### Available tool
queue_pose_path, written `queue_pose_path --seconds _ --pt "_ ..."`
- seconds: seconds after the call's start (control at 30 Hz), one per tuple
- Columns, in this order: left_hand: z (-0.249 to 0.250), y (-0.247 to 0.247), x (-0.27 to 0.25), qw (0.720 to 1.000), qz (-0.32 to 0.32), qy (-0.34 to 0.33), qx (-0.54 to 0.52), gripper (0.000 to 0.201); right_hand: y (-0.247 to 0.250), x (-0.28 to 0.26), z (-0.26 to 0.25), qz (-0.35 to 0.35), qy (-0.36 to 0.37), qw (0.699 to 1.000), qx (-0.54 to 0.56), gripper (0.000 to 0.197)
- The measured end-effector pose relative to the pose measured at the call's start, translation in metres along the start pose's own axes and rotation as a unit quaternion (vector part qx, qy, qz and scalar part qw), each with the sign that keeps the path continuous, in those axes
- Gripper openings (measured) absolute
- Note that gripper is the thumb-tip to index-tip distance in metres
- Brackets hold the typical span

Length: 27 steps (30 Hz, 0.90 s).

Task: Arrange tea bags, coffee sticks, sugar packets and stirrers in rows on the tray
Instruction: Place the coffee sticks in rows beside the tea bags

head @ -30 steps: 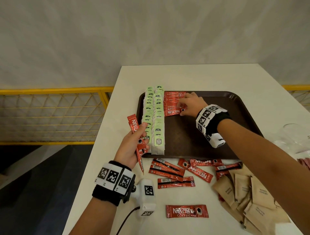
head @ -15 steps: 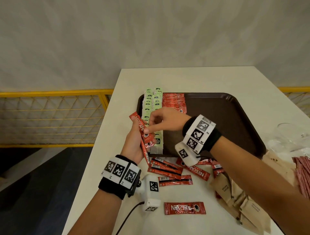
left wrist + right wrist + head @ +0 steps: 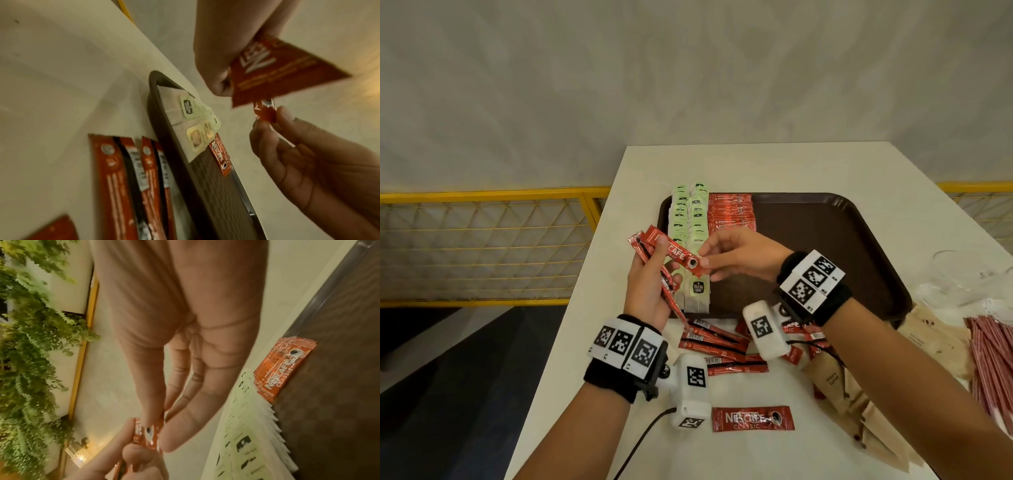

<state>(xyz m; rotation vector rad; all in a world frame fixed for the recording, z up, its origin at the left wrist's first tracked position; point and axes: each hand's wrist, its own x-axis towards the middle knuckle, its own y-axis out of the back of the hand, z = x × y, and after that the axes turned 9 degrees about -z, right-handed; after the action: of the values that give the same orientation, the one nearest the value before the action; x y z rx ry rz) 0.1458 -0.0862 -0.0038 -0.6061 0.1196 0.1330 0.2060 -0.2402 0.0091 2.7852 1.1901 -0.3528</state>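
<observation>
left grip (image 3: 650,284): I hold a few coffee sticks (image 3: 654,274) fanned, fingers curled | right grip (image 3: 736,255): pinching the top stick's (image 3: 677,255) end, just right of left grip | tray (image 3: 825,246) under both, tea bags (image 3: 690,222) below the sticks

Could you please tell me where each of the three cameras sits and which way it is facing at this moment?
Head: worn high, looking forward and down at the tray on the table; both forearms, left hand and right hand show.
Left wrist: on the left wrist, looking along the fingers toward the tray edge; left fingers and the right hand show.
Right wrist: on the right wrist, looking along the palm past the tea bags; the left thumb shows.
Shared: all views show the coffee stick pinched by both hands.
</observation>
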Motion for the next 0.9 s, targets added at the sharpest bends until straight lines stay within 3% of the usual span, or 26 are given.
queue_pose_path --seconds 0.1,0.23,0.37,0.47,0.63,0.9 --pt "-0.003 -0.005 -0.002 0.999 -0.006 -0.003 -0.035 0.039 0.002 -0.004 0.000 -0.004 0.001 1.000 0.029 0.014" --pt "-0.008 -0.001 0.005 0.999 0.005 0.012 -0.043 0.011 0.012 -0.012 -0.002 0.040 0.007 0.998 0.049 0.010" --pt "-0.007 0.003 0.004 0.999 0.004 0.028 -0.033 0.007 0.045 -0.012 -0.001 0.176 0.002 0.983 0.044 0.009" --pt "-0.007 0.007 0.004 0.999 0.001 0.045 -0.024 0.006 0.078 -0.005 0.008 0.260 -0.056 0.963 -0.042 0.019" --pt "-0.010 0.013 0.005 0.997 0.006 0.074 -0.017 0.012 0.100 0.012 0.019 0.262 -0.171 0.931 -0.191 0.015" --pt "-0.008 0.020 0.010 0.997 0.008 0.075 -0.015 0.009 0.095 0.042 0.020 0.299 -0.154 0.910 -0.242 0.014"
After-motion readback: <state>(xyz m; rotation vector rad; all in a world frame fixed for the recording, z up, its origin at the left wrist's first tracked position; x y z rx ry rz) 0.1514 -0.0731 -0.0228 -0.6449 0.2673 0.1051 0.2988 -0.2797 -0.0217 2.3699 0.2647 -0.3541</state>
